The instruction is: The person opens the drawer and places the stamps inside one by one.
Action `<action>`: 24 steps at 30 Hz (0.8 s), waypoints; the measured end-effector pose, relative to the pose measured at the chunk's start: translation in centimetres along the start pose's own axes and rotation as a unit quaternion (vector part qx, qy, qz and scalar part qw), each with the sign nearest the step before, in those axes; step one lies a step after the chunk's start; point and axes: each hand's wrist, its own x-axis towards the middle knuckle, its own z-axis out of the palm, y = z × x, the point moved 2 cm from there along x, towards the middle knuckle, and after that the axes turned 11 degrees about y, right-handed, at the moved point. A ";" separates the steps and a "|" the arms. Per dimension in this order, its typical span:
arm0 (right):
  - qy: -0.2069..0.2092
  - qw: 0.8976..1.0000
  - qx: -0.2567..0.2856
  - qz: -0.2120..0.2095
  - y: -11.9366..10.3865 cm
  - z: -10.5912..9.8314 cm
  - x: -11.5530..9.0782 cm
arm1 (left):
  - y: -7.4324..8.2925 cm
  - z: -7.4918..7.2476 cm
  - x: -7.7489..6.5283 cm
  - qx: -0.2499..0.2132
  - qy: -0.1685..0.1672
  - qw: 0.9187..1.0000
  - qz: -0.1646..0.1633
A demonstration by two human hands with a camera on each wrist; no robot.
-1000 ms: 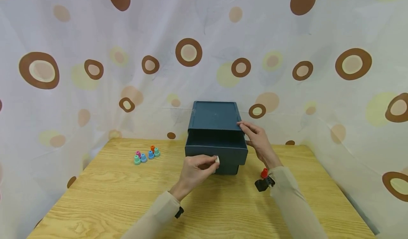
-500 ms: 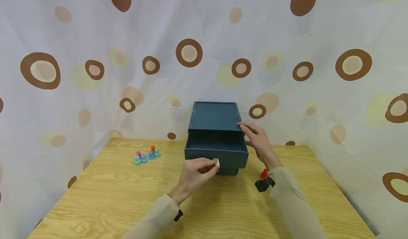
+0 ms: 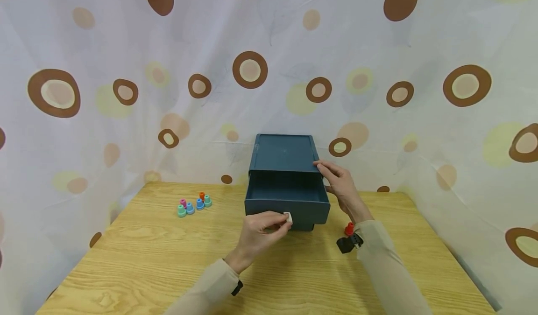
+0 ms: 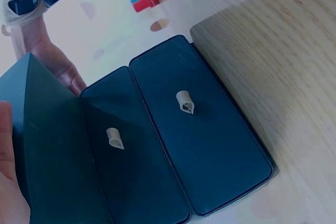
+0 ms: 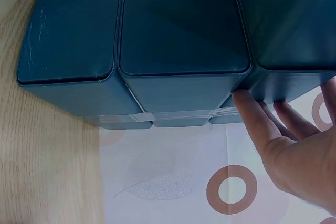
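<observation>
A dark teal drawer cabinet stands on the table, its top drawer pulled out; the visible inside of that drawer looks bare. My left hand pinches the small white pull tab on the drawer's front. With fairly straight fingers, my right hand rests against the cabinet's upper right edge and side. In the left wrist view two lower drawers sit flush, each with a white tab. The pinching fingertips are out of sight in that view.
Several small coloured cone-shaped pieces stand in a cluster on the wooden table, left of the cabinet. One red piece stands near my right wrist. A patterned curtain hangs behind and at both sides.
The top drawer has come a little further out, towards me, with my left hand keeping hold of its tab. My right hand has stayed in place on the cabinet.
</observation>
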 end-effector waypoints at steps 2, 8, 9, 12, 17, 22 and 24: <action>0.000 1.000 -0.002 0.000 0.0 0.0 0.0 | 0.0 0.1 -0.1 0.002 0.000 1.000 0.005; -0.001 1.000 -0.007 0.002 0.0 -0.1 0.0 | 0.1 0.1 -0.1 -0.001 0.005 1.000 -0.005; 0.000 1.000 -0.006 0.002 0.1 -0.1 0.0 | 0.1 0.0 -0.2 -0.002 0.005 1.000 -0.005; 0.002 1.000 -0.005 0.002 0.0 -0.1 0.0 | 0.1 0.0 -0.2 -0.004 0.005 1.000 -0.003; 0.003 1.000 -0.003 0.001 0.0 0.1 0.0 | 0.1 0.0 -0.2 -0.012 0.005 1.000 -0.005; 0.002 1.000 0.001 -0.001 0.1 0.1 0.1 | 0.0 -0.4 -0.3 -0.013 0.000 1.000 -0.025; 0.003 1.000 0.002 -0.001 0.1 0.1 0.2 | -0.1 -0.7 -0.4 -0.006 -0.002 1.000 -0.027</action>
